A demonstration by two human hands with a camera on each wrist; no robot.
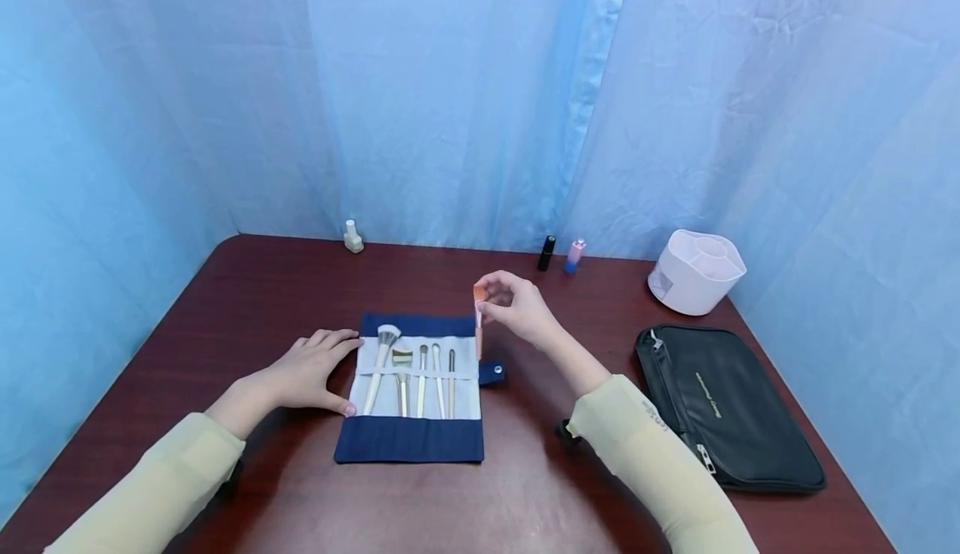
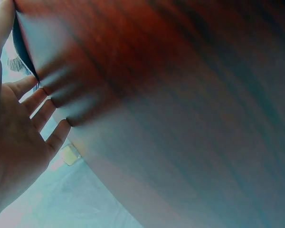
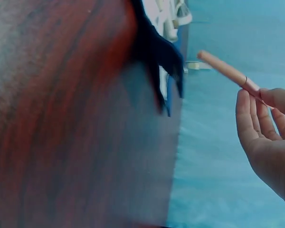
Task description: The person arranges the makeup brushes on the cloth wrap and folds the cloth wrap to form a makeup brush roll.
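An unrolled navy and light-grey brush roll (image 1: 408,440) lies on the table, with several makeup brushes tucked under its strap, among them a big white-tipped brush (image 1: 381,362). My left hand (image 1: 303,373) rests at the roll's left edge, fingers spread, thumb on its lower left part. Between the thumb and fingers of my right hand (image 1: 519,311) is a pink-and-orange makeup brush (image 1: 479,339), held above the roll's right edge. Its handle points down and its orange head is up by the fingertips. In the right wrist view the brush handle (image 3: 225,71) sticks out from the pinch.
A black zip case (image 1: 738,408) lies at the right, below a white divided holder (image 1: 693,275). Along the back edge stand a pale nail polish bottle (image 1: 353,238), a black tube (image 1: 547,254) and a pink-blue tube (image 1: 574,256). The roll's snap tab (image 1: 491,372) extends right.
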